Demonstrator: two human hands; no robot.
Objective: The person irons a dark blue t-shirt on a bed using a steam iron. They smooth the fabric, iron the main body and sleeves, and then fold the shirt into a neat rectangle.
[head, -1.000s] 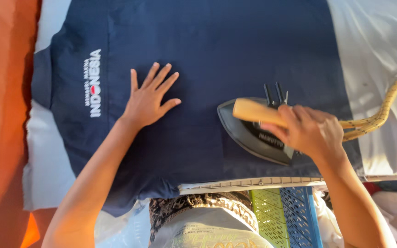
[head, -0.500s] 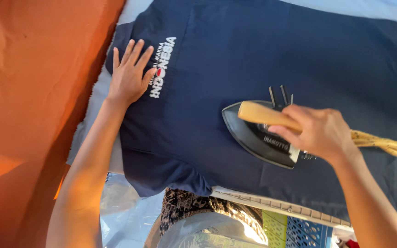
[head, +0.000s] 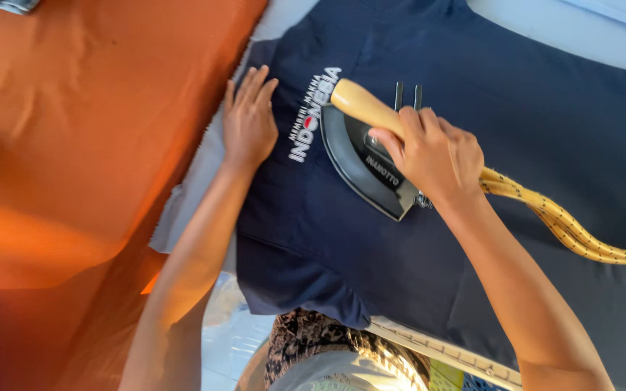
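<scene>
A dark navy T-shirt (head: pixel 545 145) with white and red chest lettering lies flat on a white padded surface. My right hand (head: pixel 436 156) grips the wooden handle of a black clothes iron (head: pixel 360 163), which rests on the shirt just right of the lettering. A yellow braided cord (head: pixel 566 224) runs from the iron off to the right. My left hand (head: pixel 249 119) lies flat, fingers together, on the shirt's left edge beside the lettering, holding the cloth down.
An orange cloth (head: pixel 88 123) covers the area to the left of the white padding (head: pixel 197 188). A patterned fabric (head: pixel 327 344) and a pale ruled edge (head: pixel 443 351) show below the shirt at the near side.
The iron has slid left across the shirt toward the chest lettering. My left hand moved left to the shirt's edge and closed its fingers together. The view has also shifted left.
</scene>
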